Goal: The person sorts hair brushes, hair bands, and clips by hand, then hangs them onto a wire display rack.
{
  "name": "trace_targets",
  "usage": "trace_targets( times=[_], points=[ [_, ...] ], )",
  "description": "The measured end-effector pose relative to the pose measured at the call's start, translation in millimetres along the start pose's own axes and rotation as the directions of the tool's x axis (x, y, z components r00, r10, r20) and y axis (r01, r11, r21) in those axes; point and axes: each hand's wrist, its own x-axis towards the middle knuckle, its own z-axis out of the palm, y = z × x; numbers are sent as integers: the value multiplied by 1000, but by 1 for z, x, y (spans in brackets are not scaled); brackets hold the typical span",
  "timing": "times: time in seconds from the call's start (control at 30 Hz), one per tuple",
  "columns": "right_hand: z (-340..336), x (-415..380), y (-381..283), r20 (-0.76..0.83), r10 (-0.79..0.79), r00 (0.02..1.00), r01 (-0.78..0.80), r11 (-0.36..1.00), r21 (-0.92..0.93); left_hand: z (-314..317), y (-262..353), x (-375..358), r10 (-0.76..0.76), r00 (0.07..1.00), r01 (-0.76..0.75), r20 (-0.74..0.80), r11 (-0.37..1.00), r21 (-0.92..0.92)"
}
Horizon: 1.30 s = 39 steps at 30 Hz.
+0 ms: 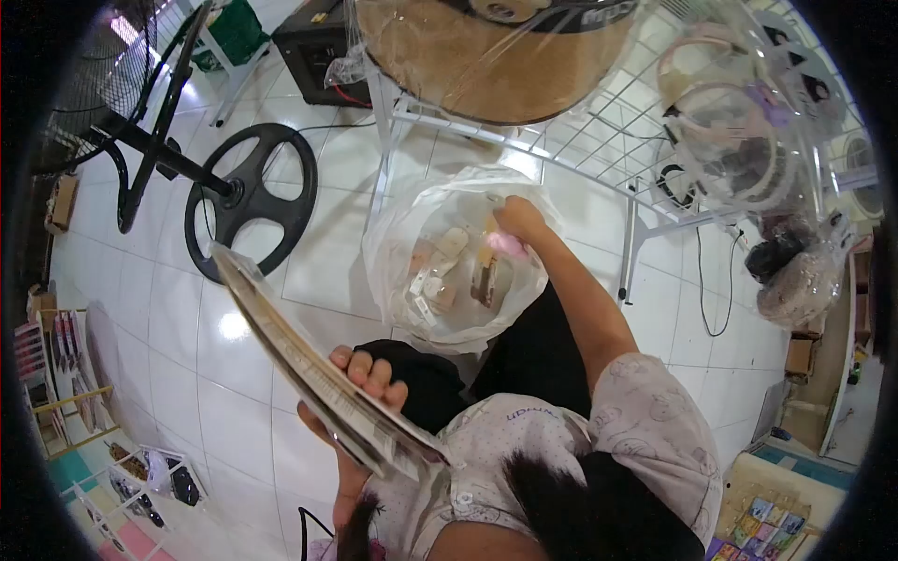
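My left hand (369,379) is wrapped round the lower edge of a stack of flat cards or packets (318,379), tilted upright at the left of my lap. My right hand (517,222) is closed at the upper right rim of a white plastic bag (388,245), fingers pressed together. Beside it, a pink item (506,245) and a brown and yellow strip (484,280) show inside the bag. Whether the hand grips the rim or some small item is hidden. Several pale pieces and white packets (428,290) lie in the bag.
A black round-based fan stand (245,192) stands on the tiled floor at the left. A white wire rack (571,164) holds a large brown bagged item (496,75) and bagged headbands (725,131). A black box (323,56) is behind. Shelves (79,402) stand at lower left.
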Motion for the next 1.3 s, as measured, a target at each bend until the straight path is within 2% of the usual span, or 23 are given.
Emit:
trace_targets(
  times=[0.1, 0.17, 0.2, 0.3, 0.33, 0.43, 0.47, 0.57, 0.63, 0.67, 0.7, 0.77, 0.8, 0.83, 0.87, 0.9, 0.93, 0.97, 1.03, 1.07, 1.1, 1.2, 1.3],
  points=[
    [-67, -73, -30, -176, -109, 978, 143, 971, 194, -4, -7, 9, 18, 998, -11, -53, 992, 127],
    [-105, -107, -46, -221, -182, 958, 256, 890, 376, 16, -18, 22, 59, 990, 8, -131, 889, 458],
    [-119, -122, -52, -229, -233, 945, 318, 816, 482, 16, -21, 24, 73, 987, 17, -145, 842, 539],
    [-149, -160, -75, -231, -377, 897, 432, 636, 639, 18, -31, 29, 79, 984, 63, -160, 683, 727],
    [-157, -173, -84, -225, -424, 877, 456, 591, 665, 29, -48, 28, 159, 972, -12, -171, 764, 645],
    [-180, -218, -116, -276, -567, 776, 611, 565, 555, 0, -45, 15, 166, 914, 177, -370, 659, 731],
    [-182, -225, -121, -305, -598, 741, 659, 561, 501, 9, -57, 19, 212, 905, 114, -369, 714, 690],
    [-190, -239, -134, -394, -691, 606, 795, 509, 330, 6, -65, 22, 274, 909, 67, -314, 648, 758],
    [-193, -241, -138, -461, -732, 502, 864, 443, 238, 9, -63, 22, 226, 938, 62, -265, 641, 765],
    [-195, -239, -140, -494, -704, 511, 857, 461, 229, -2, -59, 22, 232, 943, 37, -237, 636, 771],
    [-201, -241, -139, -515, -650, 559, 829, 441, 343, 0, -59, 22, 240, 947, 16, -214, 631, 776],
    [-212, -239, -136, -527, -540, 657, 747, 371, 551, 18, -64, 17, 178, 973, -44, -144, 762, 646],
    [-209, -230, -126, -547, -449, 706, 706, 390, 592, 12, -58, 22, 228, 973, -161, -46, 801, 577],
    [-204, -218, -108, -565, -353, 746, 666, 401, 629, 12, -55, 17, 327, 938, -226, -119, 832, 507],
    [-197, -206, -87, -585, -257, 770, 635, 406, 658, 8, -45, 16, 290, 955, -243, -54, 876, 416],
    [-178, -196, -60, -532, -162, 831, 510, 604, 613, 3, -35, 15, 258, 966, -250, 15, 914, 319],
    [-153, -187, -30, -488, -53, 871, 349, 767, 538, 11, -34, 17, 316, 949, -298, -2, 896, 328],
    [-125, -189, -2, -486, -41, 873, 263, 879, 397, 14, -29, 13, 274, 961, -270, 33, 905, 328],
    [-61, -206, 43, -372, 47, 927, 130, 890, 437, 16, -23, 11, 308, 947, -293, -95, 945, 148],
    [-31, -223, 62, -348, 7, 938, 165, 871, 463, 10, -20, 10, 249, 966, -248, -69, 969, 14],
    [-8, -239, 76, -323, -32, 946, 196, 848, 492, 12, -21, 10, 245, 967, -242, -63, 969, 46],
    [-1, -278, 82, -579, -376, 723, 508, 858, 76, 20, -28, 15, 214, 975, -205, -53, 967, 149],
    [-17, -287, 86, -427, -374, 824, 444, 893, 76, 15, -30, 23, 183, 983, -174, -32, 966, 189]
  ],
)
